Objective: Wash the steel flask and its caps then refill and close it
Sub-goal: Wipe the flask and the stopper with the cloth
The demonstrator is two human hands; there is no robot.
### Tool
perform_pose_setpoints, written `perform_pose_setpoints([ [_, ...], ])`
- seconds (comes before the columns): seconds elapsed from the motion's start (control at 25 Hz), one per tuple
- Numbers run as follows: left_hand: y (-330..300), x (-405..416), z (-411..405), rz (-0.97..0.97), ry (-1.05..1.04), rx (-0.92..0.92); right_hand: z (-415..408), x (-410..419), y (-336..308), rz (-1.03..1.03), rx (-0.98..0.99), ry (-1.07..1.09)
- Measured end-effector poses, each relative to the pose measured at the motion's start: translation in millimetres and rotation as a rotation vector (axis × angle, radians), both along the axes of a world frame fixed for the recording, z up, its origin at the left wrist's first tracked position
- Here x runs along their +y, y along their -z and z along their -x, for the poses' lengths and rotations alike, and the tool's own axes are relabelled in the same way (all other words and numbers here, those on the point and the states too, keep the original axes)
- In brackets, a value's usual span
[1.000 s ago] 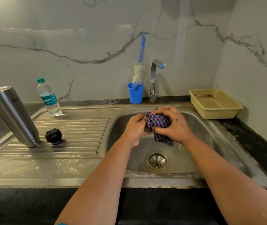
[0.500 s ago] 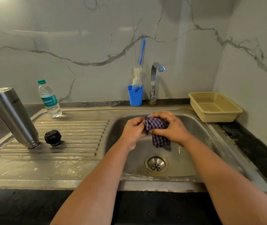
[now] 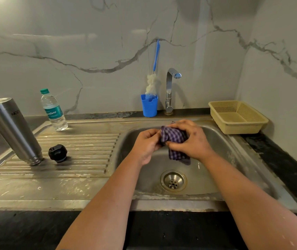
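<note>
Barely shifting since earlier frame — both hands staying over sink (image 3: 234,150), left hand (image 3: 146,145) and right hand (image 3: 192,141) fingers curling round checked cloth (image 3: 173,137), seemingly wiping something hidden inside. Steel flask (image 3: 12,129) standing inverted on draining surface (image 3: 80,141), black cap (image 3: 57,153) beside it — refilling, closing remaining.

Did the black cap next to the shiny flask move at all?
No. The black cap lies in the same spot as before, just right of the steel flask base on the ribbed drainboard. Only the camera shifted a little.
</note>
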State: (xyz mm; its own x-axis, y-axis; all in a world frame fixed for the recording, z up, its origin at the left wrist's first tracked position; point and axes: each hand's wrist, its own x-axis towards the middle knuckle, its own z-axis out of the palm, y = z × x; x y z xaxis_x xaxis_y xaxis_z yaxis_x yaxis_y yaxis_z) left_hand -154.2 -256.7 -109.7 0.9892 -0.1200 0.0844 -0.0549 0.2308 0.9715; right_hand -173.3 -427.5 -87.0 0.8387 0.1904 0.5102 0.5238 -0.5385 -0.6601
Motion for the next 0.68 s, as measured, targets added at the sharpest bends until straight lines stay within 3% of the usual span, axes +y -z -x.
perform_pose_setpoints([
  [0.08,1.4,-0.6,2.0,-0.012,-0.009,-0.044,-0.1,4.2,3.6,0.083,-0.05,-0.01],
  [0.12,3.0,0.1,1.6,-0.037,-0.007,-0.094,-1.0,7.3,4.5,-0.024,0.01,0.022],
  [0.16,3.7,1.5,1.2,-0.093,0.0,-0.156,-0.8,10.5,4.3,-0.237,0.184,0.042],
  [0.24,4.5,3.4,0.7,-0.283,0.019,-0.257,-4.3,14.3,2.2,-0.795,0.751,-0.037],
  [0.28,5.9,3.8,0.7,-0.351,0.024,-0.278,-5.3,14.2,3.9,-0.881,0.9,-0.083],
  [0.36,8.3,1.1,1.9,-0.332,0.006,-0.251,-5.8,10.8,5.9,-0.757,0.818,-0.09],
  [0.44,8.4,-0.6,1.6,-0.16,-0.027,-0.14,-6.9,7.8,6.1,-0.243,0.398,0.026],
  [0.52,8.8,2.2,-1.9,-0.097,-0.021,-0.122,-6.4,14.2,9.8,-0.085,0.225,0.052],
  [0.56,10.0,4.9,-3.7,-0.162,-0.014,-0.16,-7.4,15.4,10.8,-0.296,0.356,0.03],
  [0.64,9.8,8.6,-2.8,-0.387,0.011,-0.276,-6.3,11.0,4.2,-0.75,0.798,-0.068],
  [0.68,9.4,7.8,-1.4,-0.488,0.032,-0.325,-4.0,7.5,2.3,-0.861,0.961,-0.127],
])
